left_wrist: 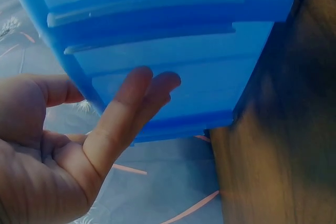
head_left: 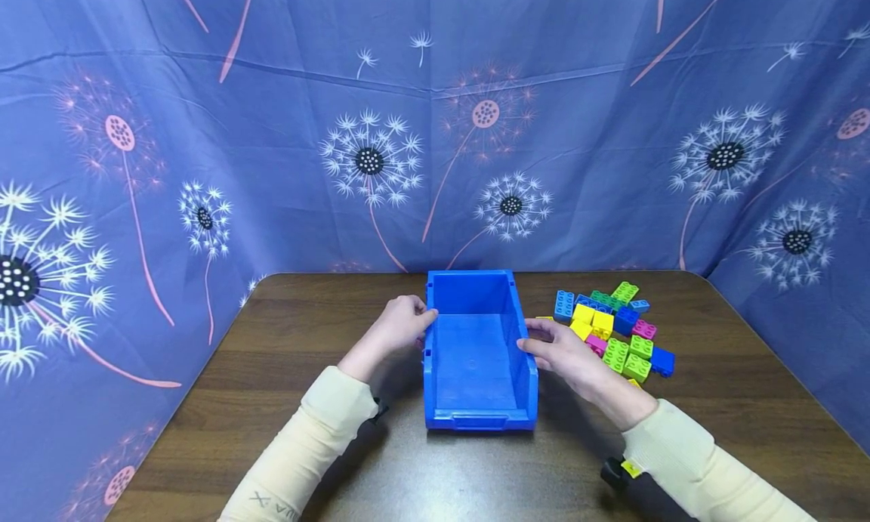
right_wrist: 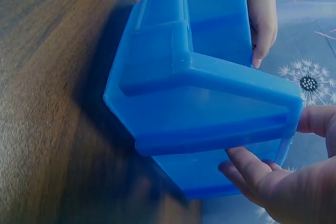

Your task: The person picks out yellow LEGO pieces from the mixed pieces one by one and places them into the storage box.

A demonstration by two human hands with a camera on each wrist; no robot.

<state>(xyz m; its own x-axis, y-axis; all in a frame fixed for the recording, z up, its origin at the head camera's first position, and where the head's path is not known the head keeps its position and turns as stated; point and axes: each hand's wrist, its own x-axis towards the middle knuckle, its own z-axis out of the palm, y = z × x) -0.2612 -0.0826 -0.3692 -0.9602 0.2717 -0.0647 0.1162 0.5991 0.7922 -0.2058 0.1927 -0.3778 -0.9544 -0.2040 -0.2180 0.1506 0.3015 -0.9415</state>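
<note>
the blue plastic open-front storage bin (head_left: 473, 359) is at the middle of the wooden table (head_left: 211, 409), between the hands, its low front lip facing the person and its tall rear wall toward the patterned cloth (head_left: 285, 205). the left hand (head_left: 401, 325) is partly closed and pinches the left side wall, thumb at the rim, fingers against the outer face. the right hand (head_left: 567, 356) is likewise partly closed and pinches the right side wall, thumb at the rim, fingers outside and below the rim flange. whether the base bears fully on the table cannot be told.

for sound handling, both grips should sit opposite each other and apply equal force, keeping the bin level. squeezing the walls inward should be avoided, as thin plastic may flex. on the right, clearance should be kept between the knuckles and the toy building bricks (head_left: 603, 324), which lie close behind that hand.

contents: the bin's floor is visible from lip to rear wall, and no brick shows inside. the yellow, lime, green, blue and magenta bricks lie loose on the table, outside the bin.
</note>
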